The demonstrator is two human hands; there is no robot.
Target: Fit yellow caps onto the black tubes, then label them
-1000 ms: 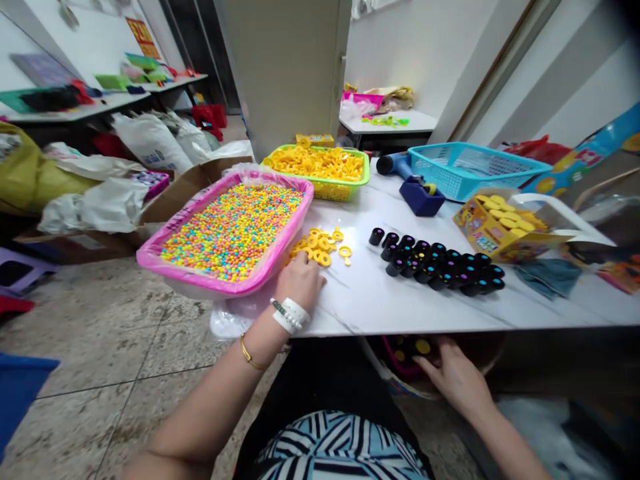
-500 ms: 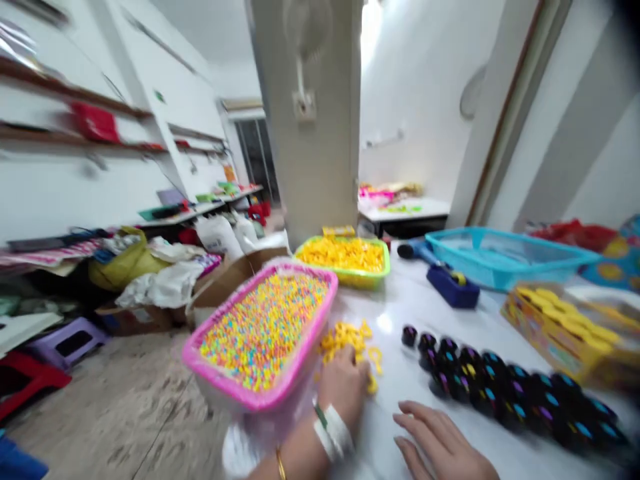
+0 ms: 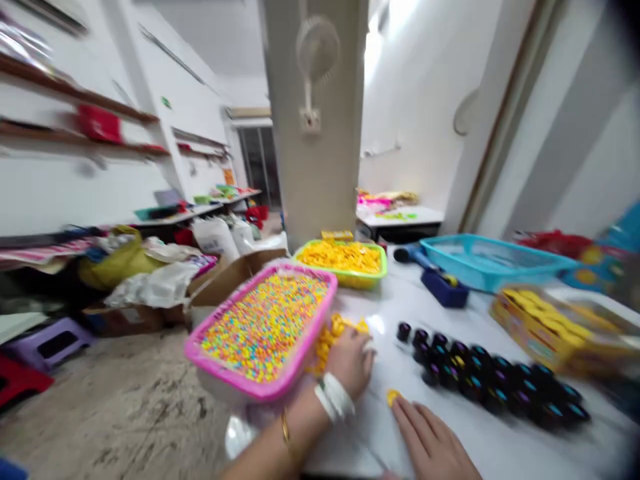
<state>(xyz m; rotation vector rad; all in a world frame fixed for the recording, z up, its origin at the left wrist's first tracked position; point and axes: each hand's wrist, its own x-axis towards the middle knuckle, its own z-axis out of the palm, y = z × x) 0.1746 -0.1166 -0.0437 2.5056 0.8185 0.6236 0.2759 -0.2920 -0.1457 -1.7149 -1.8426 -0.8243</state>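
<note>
My left hand (image 3: 350, 360) reaches down beside a small pile of yellow plastic pieces (image 3: 325, 347), some hook-shaped in the earlier view. Its fingers are curled and what they hold, if anything, is hidden. At the lower right, my right hand (image 3: 435, 440) has its fingers close together, their tips on one small yellow plastic piece (image 3: 393, 397); the thumb is out of sight. Just left of my left hand stands a pink-rimmed tub (image 3: 240, 385) full of small multicoloured beads (image 3: 265, 327).
Rows of small black round items (image 3: 495, 380) with coloured tops stand to the right. Behind them are a yellow box (image 3: 535, 333), a navy tape dispenser (image 3: 444, 287) and a light blue basket (image 3: 495, 263). A green basket (image 3: 377, 275) of yellow pieces sits at the back.
A yellow piece now lies at my right fingertips, where there was none before. My right hand has moved slightly down and left; my left hand has shifted a little right.
</note>
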